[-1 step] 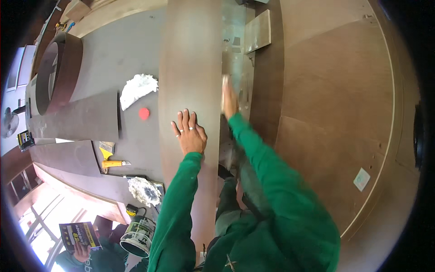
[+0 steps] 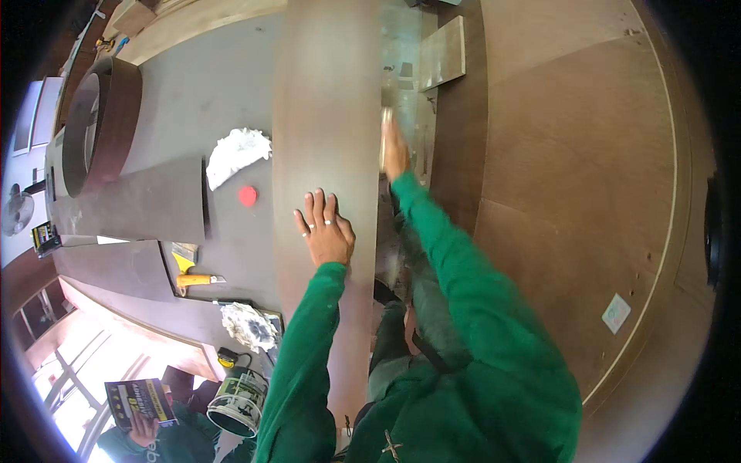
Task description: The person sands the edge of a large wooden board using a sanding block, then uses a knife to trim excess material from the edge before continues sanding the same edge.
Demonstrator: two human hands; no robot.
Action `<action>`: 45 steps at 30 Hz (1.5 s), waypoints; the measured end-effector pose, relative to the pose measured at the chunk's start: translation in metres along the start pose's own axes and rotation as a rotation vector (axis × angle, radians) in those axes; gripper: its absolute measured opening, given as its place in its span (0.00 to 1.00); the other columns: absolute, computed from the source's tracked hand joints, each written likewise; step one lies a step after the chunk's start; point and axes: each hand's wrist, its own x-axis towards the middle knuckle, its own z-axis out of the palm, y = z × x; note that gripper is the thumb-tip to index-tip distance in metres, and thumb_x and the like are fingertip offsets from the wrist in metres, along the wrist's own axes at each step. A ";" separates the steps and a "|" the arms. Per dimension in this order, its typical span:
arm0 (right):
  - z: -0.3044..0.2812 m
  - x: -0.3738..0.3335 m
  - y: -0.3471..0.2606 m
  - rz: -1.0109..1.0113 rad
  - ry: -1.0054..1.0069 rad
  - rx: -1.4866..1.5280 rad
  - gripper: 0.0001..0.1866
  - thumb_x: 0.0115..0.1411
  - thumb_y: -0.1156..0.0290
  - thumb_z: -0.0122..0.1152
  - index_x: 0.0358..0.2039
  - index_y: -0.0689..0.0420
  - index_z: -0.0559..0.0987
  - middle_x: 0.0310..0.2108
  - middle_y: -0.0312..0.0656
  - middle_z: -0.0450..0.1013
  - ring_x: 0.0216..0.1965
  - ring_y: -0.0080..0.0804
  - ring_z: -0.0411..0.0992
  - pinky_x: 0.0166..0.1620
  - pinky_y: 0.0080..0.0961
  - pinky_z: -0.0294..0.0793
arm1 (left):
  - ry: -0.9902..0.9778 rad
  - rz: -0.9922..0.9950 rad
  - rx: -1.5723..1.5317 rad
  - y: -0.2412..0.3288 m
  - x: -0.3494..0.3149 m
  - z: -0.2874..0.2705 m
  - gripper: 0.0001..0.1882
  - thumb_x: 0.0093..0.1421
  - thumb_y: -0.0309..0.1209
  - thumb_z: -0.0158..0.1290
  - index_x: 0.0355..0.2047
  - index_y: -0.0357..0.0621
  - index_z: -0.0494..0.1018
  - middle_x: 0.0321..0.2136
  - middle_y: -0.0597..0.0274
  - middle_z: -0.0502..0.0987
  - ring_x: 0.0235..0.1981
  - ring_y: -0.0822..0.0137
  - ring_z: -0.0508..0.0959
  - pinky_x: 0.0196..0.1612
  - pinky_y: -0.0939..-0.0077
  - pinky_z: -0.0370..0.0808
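A long brown board (image 2: 328, 100) runs away from me along the table's right edge. My left hand (image 2: 329, 238) lies flat on it with the fingers spread, rings on two of them, holding nothing. My right hand (image 2: 397, 147) is upright beside the board's right edge, farther off than the left. Its fingers are stretched along a pale narrow block (image 2: 385, 143), pressed to that edge; motion blurs the block, and its exact kind does not show.
Left of the board lie a crumpled white cloth (image 2: 238, 154), a red disc (image 2: 247, 196), a yellow-handled knife (image 2: 197, 280) and a yellow scraper (image 2: 184, 258). A curved brown form (image 2: 116, 116) stands far left. A bucket (image 2: 236, 405) and a person's hand (image 2: 143, 429) holding a box are lower left.
My right hand has slid a little farther away along the board's edge with the pale block. My left hand stays in place on the board.
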 end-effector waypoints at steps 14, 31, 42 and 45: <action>-0.003 0.135 -0.063 0.028 -0.025 0.173 0.40 0.66 0.47 0.50 0.70 0.61 0.57 0.68 0.61 0.54 0.70 0.56 0.52 0.70 0.44 0.50 | -0.089 0.050 0.034 0.004 0.014 0.001 0.30 0.56 0.24 0.43 0.62 0.45 0.61 0.66 0.44 0.60 0.70 0.45 0.55 0.71 0.38 0.41; -0.010 0.197 -0.084 0.008 -0.093 0.141 0.43 0.64 0.47 0.52 0.72 0.57 0.52 0.69 0.59 0.53 0.68 0.56 0.54 0.68 0.47 0.53 | -0.139 0.015 0.051 0.013 0.028 -0.001 0.28 0.54 0.24 0.48 0.58 0.45 0.62 0.61 0.46 0.62 0.67 0.39 0.55 0.69 0.34 0.48; -0.003 0.176 -0.074 0.023 -0.081 0.099 0.38 0.67 0.53 0.50 0.71 0.57 0.54 0.67 0.59 0.57 0.69 0.56 0.53 0.70 0.48 0.49 | 0.094 0.097 -0.121 0.073 0.380 0.059 0.20 0.60 0.25 0.48 0.54 0.47 0.71 0.60 0.52 0.69 0.64 0.50 0.65 0.69 0.44 0.52; 0.000 0.184 -0.078 -0.037 -0.079 0.074 0.37 0.67 0.54 0.50 0.72 0.56 0.54 0.67 0.58 0.57 0.68 0.56 0.54 0.70 0.48 0.49 | 0.153 0.081 -0.039 0.072 0.410 0.076 0.22 0.59 0.26 0.46 0.56 0.47 0.70 0.63 0.54 0.67 0.69 0.53 0.59 0.72 0.48 0.44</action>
